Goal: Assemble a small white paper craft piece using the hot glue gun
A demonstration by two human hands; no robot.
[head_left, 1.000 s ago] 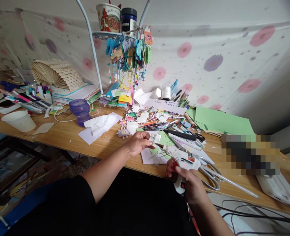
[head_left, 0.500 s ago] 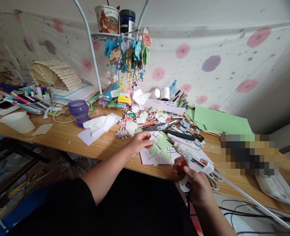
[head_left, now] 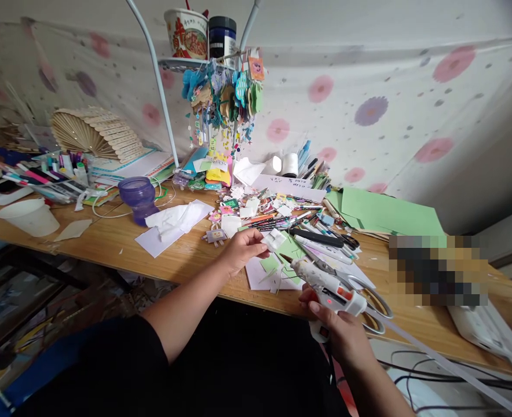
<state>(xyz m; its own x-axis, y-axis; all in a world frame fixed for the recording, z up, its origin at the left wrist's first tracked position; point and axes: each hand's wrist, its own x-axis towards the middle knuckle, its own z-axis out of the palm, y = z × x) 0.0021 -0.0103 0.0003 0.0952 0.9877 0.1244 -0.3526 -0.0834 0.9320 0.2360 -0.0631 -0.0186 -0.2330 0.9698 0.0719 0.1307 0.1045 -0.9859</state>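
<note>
My left hand pinches a small white paper piece just above the wooden table. Below it lie green paper scraps on a white sheet. My right hand grips a white hot glue gun with a red light on its side. The nozzle points left toward the scraps, a short way below the white piece. A long glue stick trails out behind the gun.
Large scissors lie by the gun. Pens, pencils and paper bits crowd the table's middle. A purple cup, white cup, fan, green sheets and a hanging ornament rack stand around. Cables run at right.
My right hand swung the glue gun out to the right and brought it back toward the scraps. My left hand lifted the small white piece slightly off the sheet.
</note>
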